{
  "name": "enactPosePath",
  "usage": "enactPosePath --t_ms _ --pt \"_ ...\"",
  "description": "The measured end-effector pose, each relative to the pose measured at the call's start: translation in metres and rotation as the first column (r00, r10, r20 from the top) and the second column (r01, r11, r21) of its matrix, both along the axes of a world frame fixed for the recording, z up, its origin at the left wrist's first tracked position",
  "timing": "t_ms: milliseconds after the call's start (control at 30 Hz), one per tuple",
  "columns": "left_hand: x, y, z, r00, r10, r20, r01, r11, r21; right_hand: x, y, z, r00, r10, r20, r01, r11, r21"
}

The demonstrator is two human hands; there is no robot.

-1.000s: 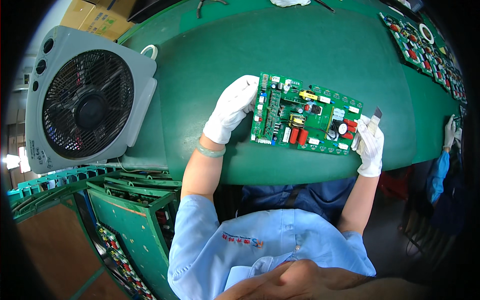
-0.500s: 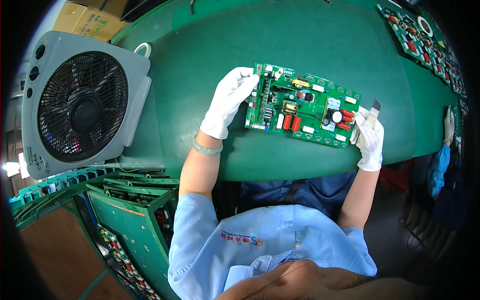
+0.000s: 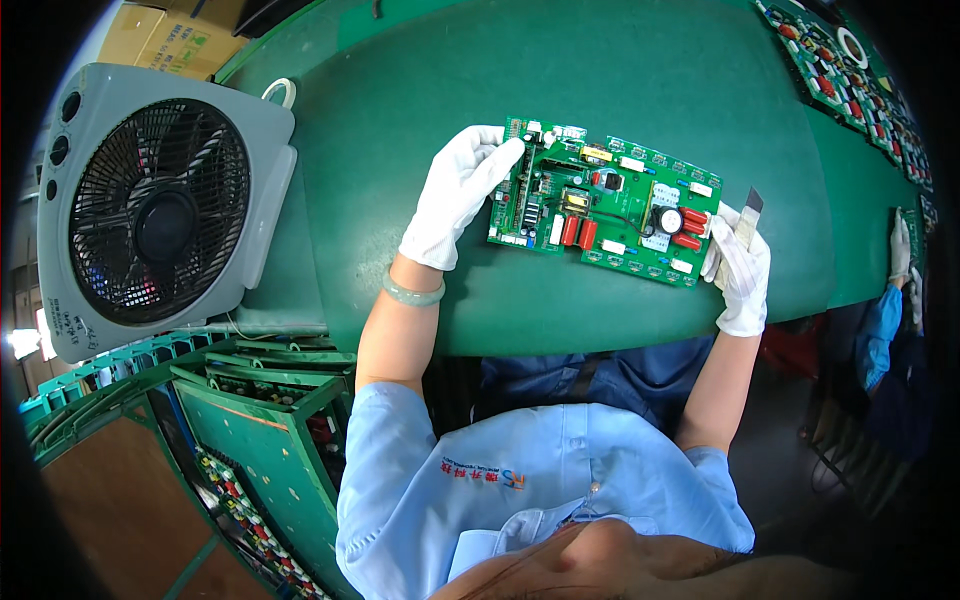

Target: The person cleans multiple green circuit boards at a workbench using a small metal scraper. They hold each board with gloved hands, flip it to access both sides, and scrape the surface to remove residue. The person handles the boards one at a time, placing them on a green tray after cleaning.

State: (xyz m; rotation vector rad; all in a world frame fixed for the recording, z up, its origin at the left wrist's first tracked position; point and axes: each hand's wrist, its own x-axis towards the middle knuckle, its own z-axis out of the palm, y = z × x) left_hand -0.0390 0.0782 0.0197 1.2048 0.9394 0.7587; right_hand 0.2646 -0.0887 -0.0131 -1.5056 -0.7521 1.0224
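A green circuit board (image 3: 625, 205) is held up above the green table, its component side facing up. It carries red capacitors, a black round part, white blocks and an upright smaller board at its left end. My left hand (image 3: 455, 195), in a white glove, pinches the board's left end between thumb and fingers. At the opposite end my right hand (image 3: 742, 270), also gloved, is closed on the board's right edge. A slim flat tool (image 3: 748, 218) with a dark grey slanted tip sticks up from the right hand's fingers; its kind cannot be made out.
A grey box fan (image 3: 165, 215) stands at the left, a roll of tape (image 3: 280, 93) beside it. More populated boards (image 3: 845, 90) lie at the far right, a tape ring (image 3: 852, 47) on them. A green rack (image 3: 255, 440) stands lower left. Another person's gloved hand (image 3: 899, 245) shows at right.
The board has shifted very slightly up and left in view, and its tilt has changed a little. Both hands keep their hold. The other person's second glove now shows at the right.
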Motion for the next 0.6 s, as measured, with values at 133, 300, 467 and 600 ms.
enactPosePath --t_ms 133,300,467,600 --pt "-0.0011 -0.0003 -0.0026 0.999 0.001 0.035 -0.001 1.000 -0.003 -0.0039 0.0039 0.0034 1.000 0.016 -0.006 -0.016 0.999 0.050" --pt "-0.0012 -0.0005 -0.0044 0.996 -0.002 0.088 0.004 1.000 -0.024 -0.0057 0.0047 0.0028 1.000 -0.020 -0.003 0.020 0.999 0.035" --pt "-0.0015 0.0000 -0.0073 0.995 0.001 0.105 0.000 1.000 -0.015 -0.0074 0.0049 0.0067 1.000 -0.006 0.003 0.006 0.999 0.040" --pt "0.0002 -0.0001 -0.0072 0.997 0.009 0.076 -0.008 1.000 -0.019 -0.0086 0.0050 0.0051 0.999 -0.032 -0.030 0.034 0.998 0.061"
